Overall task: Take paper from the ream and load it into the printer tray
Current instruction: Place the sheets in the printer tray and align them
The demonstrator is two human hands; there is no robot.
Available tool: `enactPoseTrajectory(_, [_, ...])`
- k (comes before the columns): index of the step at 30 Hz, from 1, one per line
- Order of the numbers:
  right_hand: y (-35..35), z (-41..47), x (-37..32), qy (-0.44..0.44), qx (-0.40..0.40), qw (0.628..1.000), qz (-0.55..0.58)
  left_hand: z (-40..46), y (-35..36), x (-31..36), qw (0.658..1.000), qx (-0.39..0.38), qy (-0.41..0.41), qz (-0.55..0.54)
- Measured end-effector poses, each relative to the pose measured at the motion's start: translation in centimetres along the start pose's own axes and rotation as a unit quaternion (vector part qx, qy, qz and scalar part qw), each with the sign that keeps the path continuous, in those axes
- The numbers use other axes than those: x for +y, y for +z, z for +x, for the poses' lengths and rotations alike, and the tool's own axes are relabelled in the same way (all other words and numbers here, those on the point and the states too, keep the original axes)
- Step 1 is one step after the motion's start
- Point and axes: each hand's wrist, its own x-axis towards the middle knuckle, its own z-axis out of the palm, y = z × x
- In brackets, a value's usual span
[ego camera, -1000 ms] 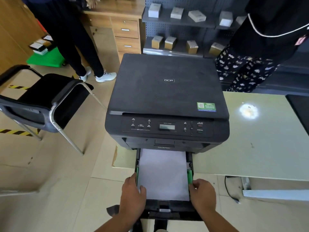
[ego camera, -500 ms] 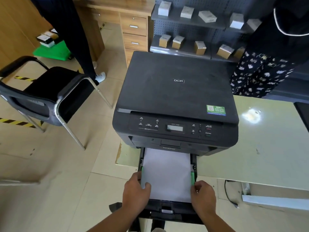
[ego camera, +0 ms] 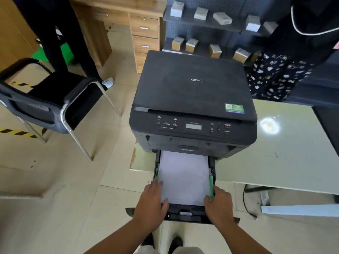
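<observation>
A black printer [ego camera: 194, 99] stands on a pale green table [ego camera: 286, 158]. Its paper tray [ego camera: 185, 215] is pulled out toward me, with a stack of white paper [ego camera: 183, 176] lying flat inside between green side guides [ego camera: 211, 186]. My left hand [ego camera: 152, 204] grips the tray's left side, thumb resting on the paper's near left corner. My right hand [ego camera: 220, 206] grips the tray's right side beside the green guide. The ream is not in view.
A black chair [ego camera: 49, 105] with metal legs stands on the floor to the left. One person stands at the back left [ego camera: 60, 33], another at the back right [ego camera: 286, 52]. A wooden drawer unit [ego camera: 145, 35] and shelves of small boxes [ego camera: 211, 30] lie behind the printer.
Both hands have stayed on the tray's sides, with the left thumb on the paper. The camera has shifted slightly, so the printer sits a bit further right in view.
</observation>
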Motion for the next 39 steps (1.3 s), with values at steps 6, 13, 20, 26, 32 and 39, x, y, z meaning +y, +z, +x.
enactPoseTrajectory(6, [-2.0, -4.9, -3.0, -0.146, 0.087, 0.98, 0.1, -5.1, -0.6, 0.7, 0.989, 0.071, 0.085, 0.097])
enactPoseTrajectory(13, [-1.7, -8.1, -1.5, -0.335, 0.048, 0.94, 0.052, -9.0, 1.8, 2.2, 0.986, 0.051, 0.089, 0.128])
enactPoseTrajectory(20, [-1.8, -9.4, 2.0, -0.32, -0.023, 0.947, -0.005, -9.8, 3.3, 3.4, 0.985, 0.0, 0.072, 0.159])
enactPoseTrajectory(26, [-1.9, -9.6, 2.2, -0.265, -0.117, 0.953, -0.093, -9.7, 3.8, 3.3, 0.986, 0.003, 0.061, 0.155])
enactPoseTrajectory(32, [-2.5, -7.6, 0.5, -0.262, -0.111, 0.954, -0.098, -7.2, 3.0, 2.8, 0.987, 0.004, 0.07, 0.143])
enactPoseTrajectory(39, [-3.1, -2.8, -3.3, -0.233, -0.097, 0.962, -0.107, -1.1, 1.2, 2.5, 0.99, -0.008, 0.069, 0.126])
